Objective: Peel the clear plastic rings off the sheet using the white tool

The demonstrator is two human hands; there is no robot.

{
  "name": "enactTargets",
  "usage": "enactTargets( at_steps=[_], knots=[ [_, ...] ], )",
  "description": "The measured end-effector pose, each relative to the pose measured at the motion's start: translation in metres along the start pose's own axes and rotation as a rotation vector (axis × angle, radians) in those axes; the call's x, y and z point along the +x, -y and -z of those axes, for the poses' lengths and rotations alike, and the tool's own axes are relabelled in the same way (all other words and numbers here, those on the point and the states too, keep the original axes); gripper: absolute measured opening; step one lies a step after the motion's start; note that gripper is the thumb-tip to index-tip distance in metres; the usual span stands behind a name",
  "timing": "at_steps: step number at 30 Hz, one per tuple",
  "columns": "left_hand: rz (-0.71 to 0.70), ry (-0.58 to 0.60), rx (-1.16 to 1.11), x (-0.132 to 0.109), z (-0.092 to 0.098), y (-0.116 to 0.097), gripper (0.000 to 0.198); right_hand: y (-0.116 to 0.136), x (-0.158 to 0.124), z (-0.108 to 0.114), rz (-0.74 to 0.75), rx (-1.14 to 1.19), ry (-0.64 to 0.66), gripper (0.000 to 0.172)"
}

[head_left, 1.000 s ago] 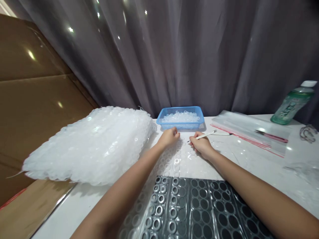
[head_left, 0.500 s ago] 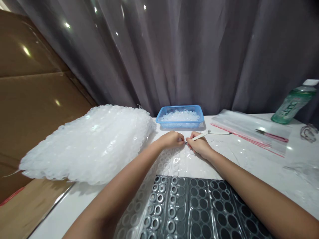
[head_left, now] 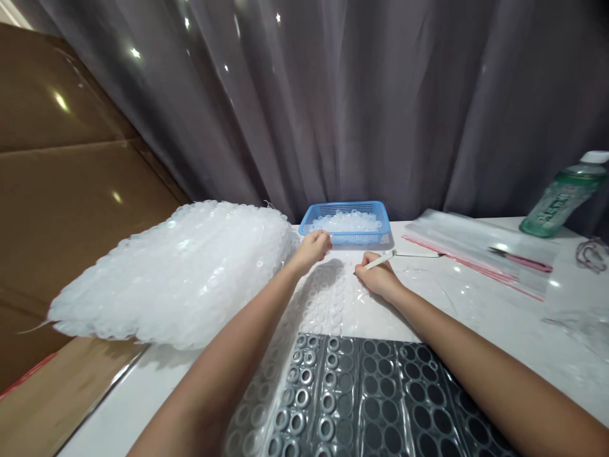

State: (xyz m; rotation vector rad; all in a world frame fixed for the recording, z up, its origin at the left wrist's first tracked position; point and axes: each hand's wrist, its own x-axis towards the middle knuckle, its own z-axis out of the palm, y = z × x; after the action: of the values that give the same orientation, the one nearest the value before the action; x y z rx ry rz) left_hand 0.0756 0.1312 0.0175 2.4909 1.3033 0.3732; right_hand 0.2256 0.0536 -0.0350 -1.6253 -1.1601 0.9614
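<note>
My right hand (head_left: 375,274) grips a slim white pen-like tool (head_left: 379,261), its dark tip pointing left, close to the table surface; a thin dark line runs right from its rear end. My left hand (head_left: 313,249) is raised at the front left corner of the blue basket (head_left: 343,236), fingers curled together; what they hold, if anything, is hidden. Below both hands lies a clear plastic sheet (head_left: 326,304) with rows of ring shapes. Closer to me, part of it overlies a black panel (head_left: 380,393) with round outlines and several pale rings showing.
Small translucent rings (head_left: 347,221) fill the basket. A large bulging pack of clear rings (head_left: 176,273) lies left, by a cardboard box (head_left: 71,209). At right are clear bags (head_left: 457,241), pink-handled scissors (head_left: 523,259) and a green bottle (head_left: 561,197). A grey curtain (head_left: 371,108) hangs behind.
My left hand has moved up and left, away from the tool's tip, toward the basket's front left corner. My right hand stays nearly in place with the tool.
</note>
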Motion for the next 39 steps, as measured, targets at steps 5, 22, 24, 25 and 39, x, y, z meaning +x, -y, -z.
enactTargets(
  at_steps=[5, 22, 24, 25, 39],
  knots=[
    [0.041, 0.050, 0.142, 0.011, -0.002, -0.013, 0.037, -0.001, -0.004, 0.002, -0.057, 0.143, -0.063, 0.012],
    [0.104, -0.107, 0.173, 0.067, 0.031, -0.020, 0.027, 0.000, -0.008, -0.001, -0.070, 0.363, -0.080, 0.014],
    [0.180, -0.165, 0.186, 0.085, 0.039, -0.015, 0.028, 0.001, -0.008, -0.001, -0.065, 0.359, -0.081, 0.013],
    [0.221, -0.179, 0.193, 0.092, 0.041, -0.012, 0.030, 0.001, -0.008, -0.001, -0.062, 0.357, -0.079, 0.013],
    [0.261, -0.162, 0.082, 0.120, 0.044, 0.024, 0.058, -0.003, -0.005, -0.004, -0.027, 0.323, -0.030, 0.013]
  ],
)
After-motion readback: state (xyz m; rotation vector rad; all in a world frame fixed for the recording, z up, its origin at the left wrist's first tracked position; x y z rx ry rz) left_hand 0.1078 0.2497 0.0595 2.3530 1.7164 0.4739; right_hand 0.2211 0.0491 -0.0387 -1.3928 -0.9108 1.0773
